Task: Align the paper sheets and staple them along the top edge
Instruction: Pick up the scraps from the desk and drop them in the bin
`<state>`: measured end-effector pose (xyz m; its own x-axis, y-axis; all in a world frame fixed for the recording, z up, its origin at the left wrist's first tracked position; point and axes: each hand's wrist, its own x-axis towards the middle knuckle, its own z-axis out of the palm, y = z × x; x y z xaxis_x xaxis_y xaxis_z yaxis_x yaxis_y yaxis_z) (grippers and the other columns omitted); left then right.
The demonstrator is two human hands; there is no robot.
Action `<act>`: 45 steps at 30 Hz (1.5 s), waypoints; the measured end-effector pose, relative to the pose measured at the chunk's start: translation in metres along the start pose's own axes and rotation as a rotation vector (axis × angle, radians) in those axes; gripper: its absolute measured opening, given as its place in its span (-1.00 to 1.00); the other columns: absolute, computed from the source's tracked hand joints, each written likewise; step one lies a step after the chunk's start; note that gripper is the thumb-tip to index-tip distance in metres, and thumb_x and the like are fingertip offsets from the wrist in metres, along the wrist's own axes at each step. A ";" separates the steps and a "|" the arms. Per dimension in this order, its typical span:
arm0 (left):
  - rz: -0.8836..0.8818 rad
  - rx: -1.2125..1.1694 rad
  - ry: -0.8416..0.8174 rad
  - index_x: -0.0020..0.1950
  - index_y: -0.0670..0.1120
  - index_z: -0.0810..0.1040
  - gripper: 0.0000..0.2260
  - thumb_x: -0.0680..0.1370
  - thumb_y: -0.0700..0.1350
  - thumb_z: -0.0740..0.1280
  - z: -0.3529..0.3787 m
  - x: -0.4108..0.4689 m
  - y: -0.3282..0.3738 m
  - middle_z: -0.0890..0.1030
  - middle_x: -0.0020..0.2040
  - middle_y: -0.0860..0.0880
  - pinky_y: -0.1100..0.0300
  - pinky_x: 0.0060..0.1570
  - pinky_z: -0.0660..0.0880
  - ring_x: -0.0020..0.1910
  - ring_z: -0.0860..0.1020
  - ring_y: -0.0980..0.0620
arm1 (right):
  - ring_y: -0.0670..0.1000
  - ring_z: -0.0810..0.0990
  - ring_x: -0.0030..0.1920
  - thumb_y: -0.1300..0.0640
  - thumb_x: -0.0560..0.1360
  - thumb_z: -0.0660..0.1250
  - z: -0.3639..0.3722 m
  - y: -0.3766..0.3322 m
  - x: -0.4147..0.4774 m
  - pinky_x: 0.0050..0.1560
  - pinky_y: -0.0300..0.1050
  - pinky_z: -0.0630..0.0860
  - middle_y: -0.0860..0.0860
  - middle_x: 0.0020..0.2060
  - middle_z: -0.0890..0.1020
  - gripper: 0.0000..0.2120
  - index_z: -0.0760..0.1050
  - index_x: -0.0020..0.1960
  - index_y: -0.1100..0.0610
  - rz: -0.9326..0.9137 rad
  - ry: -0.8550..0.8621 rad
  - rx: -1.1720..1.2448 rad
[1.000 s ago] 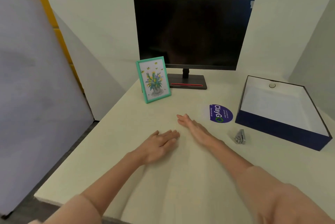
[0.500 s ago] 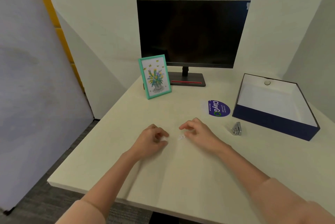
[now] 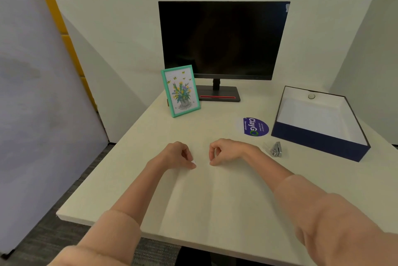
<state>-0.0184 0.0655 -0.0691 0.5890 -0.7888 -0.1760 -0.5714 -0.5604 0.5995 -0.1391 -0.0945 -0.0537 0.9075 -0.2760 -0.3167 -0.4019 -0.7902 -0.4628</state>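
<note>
Pale paper sheets (image 3: 193, 196) lie on the cream table (image 3: 133, 158), barely distinct from it; faint shaded creases run toward me from under both hands. My left hand (image 3: 172, 156) is curled, thumb and fingers pinched on a small white corner at the sheets' far edge. A hand's width to its right, my right hand (image 3: 228, 151) is pinched the same way, fingertips down on that edge. A small silver stapler (image 3: 275, 149) rests on the table just right of my right wrist, untouched.
An open navy box (image 3: 318, 143) with a white inside sits at the right. A purple round sticker (image 3: 255, 127) lies beyond the stapler. A green-framed flower picture (image 3: 181, 91) and a dark monitor (image 3: 224, 39) stand at the back. The table's near edge is close.
Both hands lay flat with fingers stretched out; they have since drawn back toward me and curled into pinches on the sheets' far edge. The camera has tilted slightly.
</note>
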 end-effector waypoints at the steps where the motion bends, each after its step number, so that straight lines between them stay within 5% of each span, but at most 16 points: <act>1: -0.007 -0.003 -0.010 -0.25 0.00 0.55 -0.84 0.32 -0.07 0.52 0.000 0.000 0.001 0.55 -0.30 0.09 0.36 -0.23 0.42 -0.32 0.50 0.14 | -0.11 0.47 -0.24 0.07 0.43 0.43 -0.001 -0.001 0.000 -0.28 -0.26 0.35 -0.13 -0.27 0.47 -0.88 0.50 -0.08 0.02 0.006 -0.016 -0.023; 4: -0.019 -0.021 -0.012 -0.30 0.02 0.52 -0.84 0.33 -0.08 0.51 0.000 -0.001 0.002 0.54 -0.32 0.10 0.37 -0.29 0.39 -0.34 0.49 0.15 | -0.06 0.48 -0.16 0.07 0.43 0.43 -0.002 -0.003 0.002 -0.25 -0.25 0.37 -0.14 -0.25 0.48 -0.88 0.48 -0.13 0.00 0.006 -0.022 -0.032; 13: 0.088 -0.094 0.160 -0.29 -0.01 0.54 -0.83 0.39 -0.04 0.50 0.003 -0.003 0.023 0.54 -0.32 0.07 0.36 -0.29 0.37 -0.30 0.47 0.11 | -0.10 0.50 -0.23 0.09 0.44 0.46 -0.002 0.001 -0.021 -0.16 -0.22 0.40 -0.02 -0.24 0.58 -0.88 0.53 -0.15 0.08 -0.033 0.269 0.471; 19: 0.149 0.005 0.182 -0.19 -0.09 0.64 -0.91 0.43 -0.09 0.47 0.006 -0.006 0.056 0.59 -0.25 0.01 0.29 -0.28 0.39 -0.26 0.49 0.06 | -0.06 0.58 -0.33 0.28 0.46 0.42 -0.001 0.010 -0.045 -0.35 -0.38 0.48 0.07 -0.29 0.63 -0.92 0.52 -0.11 0.22 0.018 0.415 0.717; 26: 0.188 0.209 0.251 -0.10 -0.09 0.64 -0.90 0.48 -0.08 0.40 0.023 -0.008 0.109 0.67 -0.06 -0.06 0.13 -0.03 0.51 -0.02 0.60 -0.09 | 0.01 0.61 -0.26 0.31 0.43 0.41 0.004 0.035 -0.089 -0.09 -0.14 0.58 0.11 -0.25 0.66 -0.81 0.55 0.04 0.21 0.153 0.548 0.679; 29: 0.250 0.260 0.281 -0.09 -0.08 0.62 -0.89 0.48 -0.06 0.39 0.036 -0.012 0.150 0.66 -0.03 -0.08 0.13 -0.11 0.49 -0.01 0.59 -0.13 | 0.02 0.60 -0.24 0.31 0.42 0.40 -0.003 0.045 -0.125 0.05 -0.06 0.58 0.16 -0.22 0.67 -0.84 0.61 0.00 0.20 0.197 0.676 0.678; 33: 0.407 0.239 0.300 -0.10 -0.10 0.62 -0.88 0.50 -0.05 0.38 0.061 -0.024 0.221 0.66 -0.07 -0.12 0.13 -0.19 0.48 -0.08 0.60 -0.14 | 0.01 0.61 -0.26 0.29 0.43 0.43 -0.021 0.065 -0.199 -0.06 -0.13 0.63 0.11 -0.24 0.67 -0.93 0.61 -0.11 0.16 0.206 0.898 0.781; 36: 0.579 0.107 0.269 -0.11 -0.10 0.61 -0.87 0.50 -0.05 0.34 0.095 -0.045 0.285 0.66 -0.09 -0.11 0.07 -0.05 0.55 -0.06 0.59 -0.16 | -0.01 0.59 -0.32 0.36 0.46 0.38 -0.031 0.093 -0.274 -0.20 -0.23 0.61 0.09 -0.29 0.62 -0.93 0.55 -0.11 0.23 0.181 1.069 0.933; 45: 0.899 -0.181 -0.138 -0.08 -0.12 0.56 -0.85 0.56 -0.06 0.29 0.267 -0.170 0.433 0.65 -0.13 -0.07 0.01 -0.04 0.55 -0.09 0.59 -0.12 | 0.02 0.59 -0.25 0.33 0.48 0.36 0.005 0.209 -0.485 -0.14 -0.16 0.55 0.12 -0.24 0.63 -0.91 0.54 -0.12 0.17 0.448 1.682 1.048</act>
<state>-0.5181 -0.1106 0.0115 -0.1119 -0.9374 0.3298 -0.6760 0.3151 0.6662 -0.6635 -0.1231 -0.0012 -0.3113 -0.9427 0.1203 0.0721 -0.1496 -0.9861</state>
